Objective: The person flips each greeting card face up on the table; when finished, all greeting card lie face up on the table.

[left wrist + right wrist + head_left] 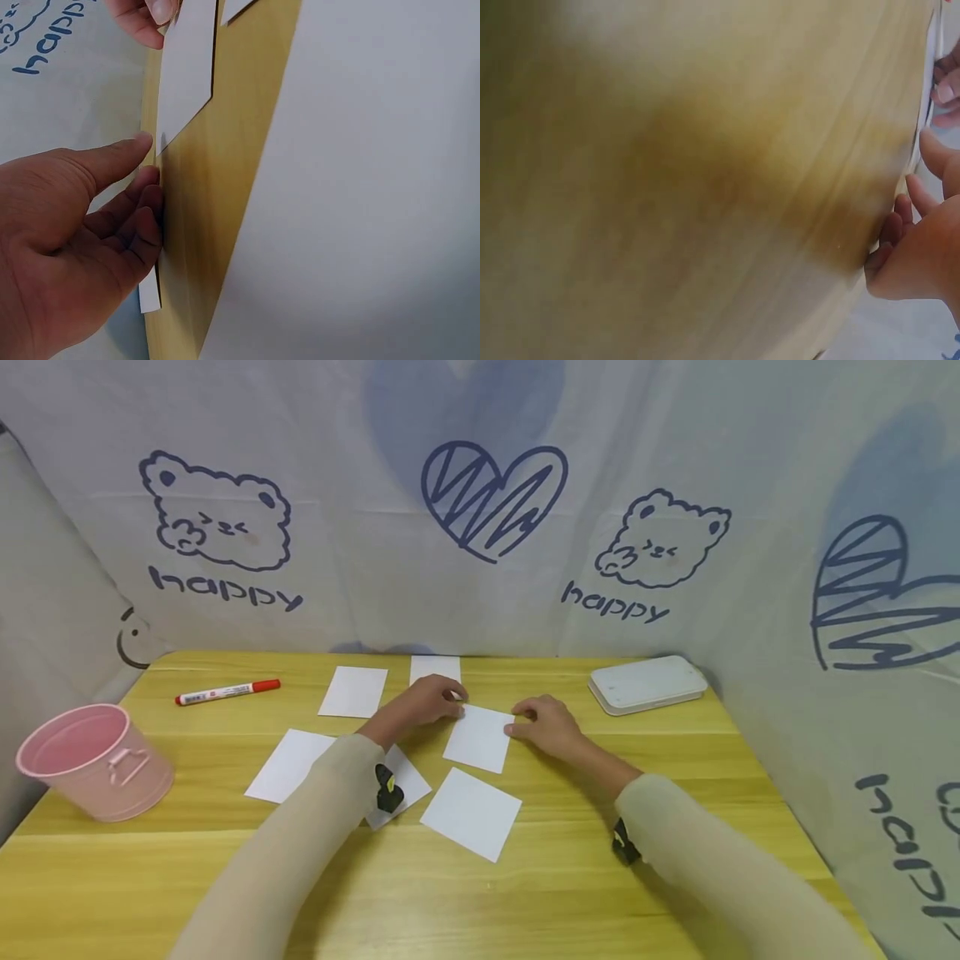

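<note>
A square white paper card [480,742] lies between my two hands on the table. My left hand [431,700] is at its upper left corner, thumb tip beside that corner; in the left wrist view a gap separates the thumb from the loosely bent fingers [148,214]. My right hand [551,725] touches the card's right edge near the upper corner, with thumb and index finger apart in the right wrist view. Behind my left hand is another card [435,667], partly covered. A further card [472,816] lies nearer me, and my left sleeve partly hides one more [408,777].
Other white cards [354,692] lie to the left. A red-capped marker [227,692] rests near the back left. At the far left stands a pink bucket [97,785]. A white flat case [648,685] sits at the back right. Printed cloth [360,552] hangs behind the table.
</note>
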The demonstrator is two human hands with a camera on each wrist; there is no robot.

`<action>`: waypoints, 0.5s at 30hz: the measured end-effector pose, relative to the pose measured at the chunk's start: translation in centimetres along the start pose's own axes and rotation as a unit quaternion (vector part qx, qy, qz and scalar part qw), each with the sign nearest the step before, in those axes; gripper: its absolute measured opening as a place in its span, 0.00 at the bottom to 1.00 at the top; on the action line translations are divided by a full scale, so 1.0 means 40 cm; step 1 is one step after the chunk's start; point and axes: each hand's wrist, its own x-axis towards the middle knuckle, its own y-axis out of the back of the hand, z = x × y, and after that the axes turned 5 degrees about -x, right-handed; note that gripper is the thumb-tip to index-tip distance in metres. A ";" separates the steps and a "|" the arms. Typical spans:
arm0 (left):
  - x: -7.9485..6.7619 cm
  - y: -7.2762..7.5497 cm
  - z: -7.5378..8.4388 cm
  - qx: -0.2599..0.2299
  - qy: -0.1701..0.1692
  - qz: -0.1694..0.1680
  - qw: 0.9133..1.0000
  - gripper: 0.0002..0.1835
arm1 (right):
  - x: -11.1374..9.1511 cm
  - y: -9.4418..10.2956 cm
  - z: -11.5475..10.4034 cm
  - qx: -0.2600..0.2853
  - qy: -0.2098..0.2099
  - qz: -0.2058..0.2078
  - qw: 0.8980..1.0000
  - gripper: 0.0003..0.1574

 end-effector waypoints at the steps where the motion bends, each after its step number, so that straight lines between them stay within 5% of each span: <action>1: 0.001 0.000 0.000 0.003 0.001 0.002 1.000 0.16 | 0.000 -0.001 -0.004 -0.005 -0.003 0.003 1.000 0.25; 15: 0.009 0.002 -0.002 0.009 0.010 -0.002 1.000 0.14 | -0.003 -0.004 -0.025 -0.007 -0.018 0.012 1.000 0.20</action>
